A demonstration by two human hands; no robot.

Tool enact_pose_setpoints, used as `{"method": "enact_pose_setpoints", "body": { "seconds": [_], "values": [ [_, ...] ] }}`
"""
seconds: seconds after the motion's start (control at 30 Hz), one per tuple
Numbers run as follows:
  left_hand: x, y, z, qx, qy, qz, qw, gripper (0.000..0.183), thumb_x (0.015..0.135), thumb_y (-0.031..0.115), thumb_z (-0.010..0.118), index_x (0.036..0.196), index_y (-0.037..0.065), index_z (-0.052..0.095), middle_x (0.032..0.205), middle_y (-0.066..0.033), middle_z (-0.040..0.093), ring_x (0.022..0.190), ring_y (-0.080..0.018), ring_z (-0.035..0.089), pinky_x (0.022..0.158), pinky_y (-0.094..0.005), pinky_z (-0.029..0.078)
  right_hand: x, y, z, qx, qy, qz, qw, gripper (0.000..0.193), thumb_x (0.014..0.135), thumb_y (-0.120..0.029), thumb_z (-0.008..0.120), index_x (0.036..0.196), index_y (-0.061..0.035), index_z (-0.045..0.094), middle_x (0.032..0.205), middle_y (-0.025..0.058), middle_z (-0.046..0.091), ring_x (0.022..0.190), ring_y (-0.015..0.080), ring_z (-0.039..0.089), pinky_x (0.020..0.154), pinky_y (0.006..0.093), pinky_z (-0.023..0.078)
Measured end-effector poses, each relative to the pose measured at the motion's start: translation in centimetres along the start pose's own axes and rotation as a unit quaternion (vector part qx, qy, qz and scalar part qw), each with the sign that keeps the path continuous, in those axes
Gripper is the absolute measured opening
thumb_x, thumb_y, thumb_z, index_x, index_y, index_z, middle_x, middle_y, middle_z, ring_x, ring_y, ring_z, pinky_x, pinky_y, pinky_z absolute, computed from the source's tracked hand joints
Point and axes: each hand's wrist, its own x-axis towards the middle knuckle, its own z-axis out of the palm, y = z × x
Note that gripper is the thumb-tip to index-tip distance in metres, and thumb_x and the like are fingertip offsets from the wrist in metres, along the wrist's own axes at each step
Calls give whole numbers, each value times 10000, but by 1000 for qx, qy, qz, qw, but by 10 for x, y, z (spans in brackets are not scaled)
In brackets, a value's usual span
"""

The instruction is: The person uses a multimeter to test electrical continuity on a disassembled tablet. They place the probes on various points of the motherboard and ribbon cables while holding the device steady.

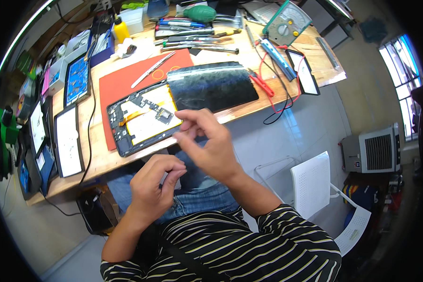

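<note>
My right hand [208,146] hovers at the bench edge beside an opened tablet [148,138], thumb and forefinger apart with nothing visible between them. Lower and to the left, in front of my lap, my left hand [154,185] is closed, thumb against the curled forefinger; anything held there is too small to make out. The tablet lies with its inside up, showing a pale yellow-edged battery [148,123], an orange flex cable [130,117] and a dark circuit board [160,113] across it. A glossy black panel [211,87] lies against its right side.
Metal tweezers [152,70] rest on a red mat [115,77] under the tablet. Behind are several screwdrivers [192,40], a green blower bulb [199,13] and a yellow bottle [121,30]. At right lie a multimeter [286,26] and red probe [263,84] with loose leads.
</note>
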Motion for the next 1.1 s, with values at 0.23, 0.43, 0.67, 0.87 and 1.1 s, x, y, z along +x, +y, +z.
{"method": "enact_pose_setpoints", "body": {
  "seconds": [0.23,0.43,0.67,0.87,1.1],
  "values": [
    [-17,-13,-13,-86,-25,-136,987,217,815,-38,727,1031,-17,708,838,-111,719,712,-135,697,667,-232,541,44,59,-160,-229,311,-12,922,170,851,-117,721,992,-23,719,786,30,681,706,83,588,626,246,464],
    [-15,-16,-10,-69,-115,-120,984,80,795,-9,763,867,-16,730,698,-82,683,591,-101,646,541,-218,493,111,95,-330,-405,342,51,846,233,854,-151,702,1022,9,715,870,75,720,739,128,640,697,276,506],
    [4,-7,8,-36,-160,-131,978,196,764,97,830,812,21,655,622,-29,642,515,-44,550,497,-209,430,204,138,-397,-481,136,143,854,615,766,-424,766,1168,32,669,1135,260,673,1089,343,653,955,371,487],
    [6,-8,4,34,-219,-102,970,449,797,60,769,1217,88,612,724,-50,632,517,-140,575,503,-265,450,232,155,-366,-585,145,267,752,394,821,-319,699,1161,-122,688,1231,168,657,1178,326,608,1020,521,401],
    [4,-13,-8,34,-186,-59,980,350,791,78,775,1126,78,673,706,-51,619,509,-132,560,492,-261,444,224,161,-391,-552,238,217,769,322,883,-310,597,1104,-110,719,1158,167,686,1140,345,622,993,552,406]
  ]
}}
